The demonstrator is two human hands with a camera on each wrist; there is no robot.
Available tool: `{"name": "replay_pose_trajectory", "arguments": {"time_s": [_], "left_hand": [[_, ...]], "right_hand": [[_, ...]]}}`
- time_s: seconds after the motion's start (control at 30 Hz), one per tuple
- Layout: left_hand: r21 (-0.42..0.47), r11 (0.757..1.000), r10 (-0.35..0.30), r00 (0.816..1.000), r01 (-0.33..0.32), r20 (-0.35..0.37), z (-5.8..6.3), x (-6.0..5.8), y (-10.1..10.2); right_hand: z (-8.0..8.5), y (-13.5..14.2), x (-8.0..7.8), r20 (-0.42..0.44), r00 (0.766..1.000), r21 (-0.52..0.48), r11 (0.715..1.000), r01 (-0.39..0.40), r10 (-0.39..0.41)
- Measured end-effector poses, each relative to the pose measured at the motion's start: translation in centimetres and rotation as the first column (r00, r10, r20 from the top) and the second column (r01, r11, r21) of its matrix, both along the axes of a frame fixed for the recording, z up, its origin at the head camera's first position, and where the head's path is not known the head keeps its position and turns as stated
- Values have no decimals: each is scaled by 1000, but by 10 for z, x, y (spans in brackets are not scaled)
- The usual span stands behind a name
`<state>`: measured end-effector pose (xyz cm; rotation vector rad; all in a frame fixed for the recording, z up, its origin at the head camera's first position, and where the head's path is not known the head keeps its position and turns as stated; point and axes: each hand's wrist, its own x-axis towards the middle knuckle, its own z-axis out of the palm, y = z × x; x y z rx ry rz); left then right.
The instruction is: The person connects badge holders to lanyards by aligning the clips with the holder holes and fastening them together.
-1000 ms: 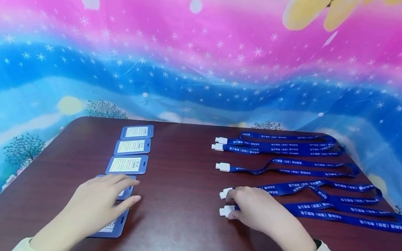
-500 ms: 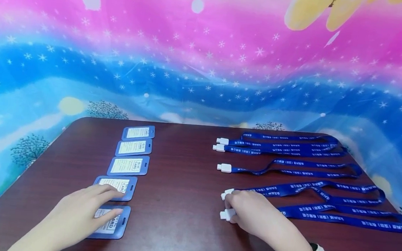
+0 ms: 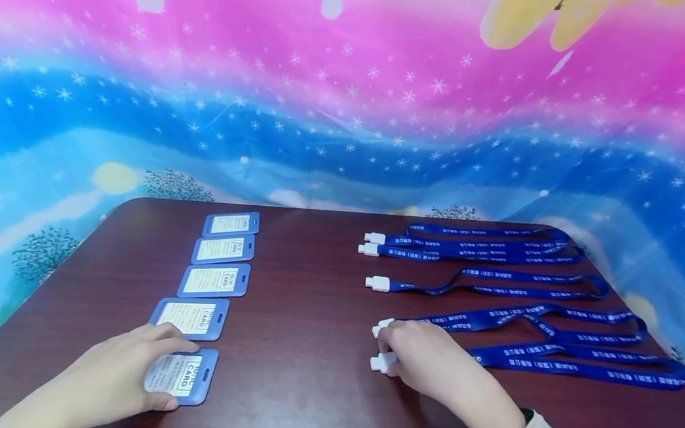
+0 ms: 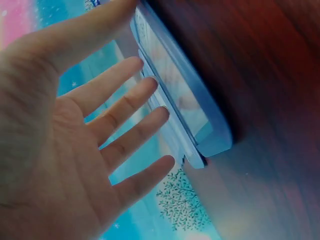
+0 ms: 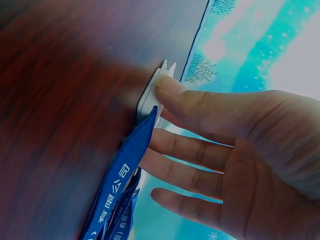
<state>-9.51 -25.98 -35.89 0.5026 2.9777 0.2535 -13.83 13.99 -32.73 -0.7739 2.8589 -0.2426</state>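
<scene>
Badge holders [image 3: 213, 279], blue-framed around printed ID/IC cards, form a column of five along the left part of the brown tabletop [image 3: 299, 292] in the head view. The left hand [image 3: 115, 367] spans the nearest badge holder [image 3: 196, 376] widthwise, thumb at its near edge and index finger at its far edge. Across the table, five blue lanyards [image 3: 500, 293] stretch rightward, their white ends facing the badges. The right hand [image 3: 430, 361] narrows on the white buckle [image 3: 383, 363] of the nearest lanyard [image 3: 597, 374]; another white buckle [image 3: 382, 328] sits just beside its knuckles. Behind hangs a pink-and-blue backdrop [image 3: 340, 105] with snowflakes. From the left wrist, that hand looks wide, its four fingers spread and nearly straight, the thumb reaching to the badge holder; whether the other fingertips touch it, one cannot tell. From the right wrist, the thumb presses on the white buckle in a pinch, index finger mostly hidden behind, remaining fingers extended, while the strap with white Chinese characters trails away along the tabletop.
</scene>
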Motion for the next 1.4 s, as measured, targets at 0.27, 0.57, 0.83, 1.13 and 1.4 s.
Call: {"name": "replay_pose_trajectory", "arguments": {"time_s": [0.27, 0.57, 0.83, 1.13, 1.4], "left_hand": [[23, 1000, 17, 999, -18, 29, -2, -1, 5], [40, 999, -36, 999, 37, -19, -1, -2, 15], [46, 996, -78, 997, 79, -22, 1, -5, 26], [39, 997, -60, 998, 60, -11, 4, -8, 34], [-5, 1000, -4, 999, 4, 45, 10, -13, 44]], "right_hand": [[0, 2, -1, 3, 1000, -4, 1000, -16, 16], [-1, 1, -2, -55, 996, -5, 997, -73, 73], [-4, -4, 0, -191, 968, 16, 987, -161, 161], [-3, -13, -2, -194, 961, 41, 981, -190, 195], [-2, -22, -3, -206, 948, 51, 970, -236, 242]]}}
